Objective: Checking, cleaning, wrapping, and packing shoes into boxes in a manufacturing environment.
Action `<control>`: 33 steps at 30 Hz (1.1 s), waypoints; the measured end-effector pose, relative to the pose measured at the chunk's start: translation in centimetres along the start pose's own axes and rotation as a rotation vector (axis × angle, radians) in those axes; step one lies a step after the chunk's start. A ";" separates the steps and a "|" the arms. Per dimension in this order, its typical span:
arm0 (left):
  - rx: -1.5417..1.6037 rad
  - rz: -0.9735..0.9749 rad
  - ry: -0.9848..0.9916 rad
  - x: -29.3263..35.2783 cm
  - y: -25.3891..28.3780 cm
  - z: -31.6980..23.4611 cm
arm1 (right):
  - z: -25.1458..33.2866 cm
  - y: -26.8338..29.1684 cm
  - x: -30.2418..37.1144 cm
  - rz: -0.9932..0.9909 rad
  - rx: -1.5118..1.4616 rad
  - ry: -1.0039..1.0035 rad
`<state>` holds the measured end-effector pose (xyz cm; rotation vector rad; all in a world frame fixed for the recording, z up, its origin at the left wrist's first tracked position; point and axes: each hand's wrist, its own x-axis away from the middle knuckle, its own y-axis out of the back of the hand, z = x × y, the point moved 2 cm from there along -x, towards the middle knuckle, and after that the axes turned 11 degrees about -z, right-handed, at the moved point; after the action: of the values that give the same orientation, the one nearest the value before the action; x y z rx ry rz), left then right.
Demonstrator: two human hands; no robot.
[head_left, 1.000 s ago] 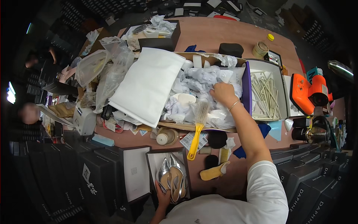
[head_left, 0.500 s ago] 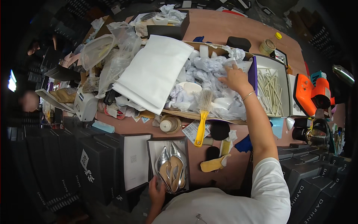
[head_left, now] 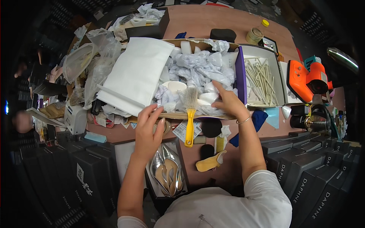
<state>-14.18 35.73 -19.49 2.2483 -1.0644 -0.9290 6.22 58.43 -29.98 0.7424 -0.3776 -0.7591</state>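
Head-worn fisheye, looking straight down.

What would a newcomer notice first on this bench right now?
The open cardboard tray heaped with crumpled white tissue paper at the centre, with the right hand resting on the paper. A yellow-handled brush lies across the tray's front edge, beside the raised left hand. Below, a pair of silver shoes lies in an open box.
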 end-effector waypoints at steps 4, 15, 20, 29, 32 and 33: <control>-0.369 0.131 -0.197 -4.8 -2.5 6.0 | -1.3 0.6 0.2 -0.034 -0.301 -0.114; 0.104 0.177 0.130 -11.1 -5.1 4.0 | 1.6 -0.4 0.1 -0.072 -0.195 -0.139; 0.183 0.059 0.212 -17.6 -9.7 9.1 | 0.2 -0.6 0.7 -0.493 -0.486 0.068; -0.611 0.379 -0.269 -23.2 -17.9 12.7 | 1.4 0.2 0.8 -0.500 -0.307 0.116; -0.740 0.432 -0.231 -23.4 -18.7 13.7 | 1.1 0.2 0.7 -0.515 -0.316 0.109; -0.787 0.455 -0.217 -23.2 -18.6 14.0 | 1.1 0.0 0.8 -0.518 -0.318 0.112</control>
<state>-26.54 63.34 -32.30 1.2291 -0.9996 -1.1401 6.17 57.36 -29.17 0.5801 0.0477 -1.2260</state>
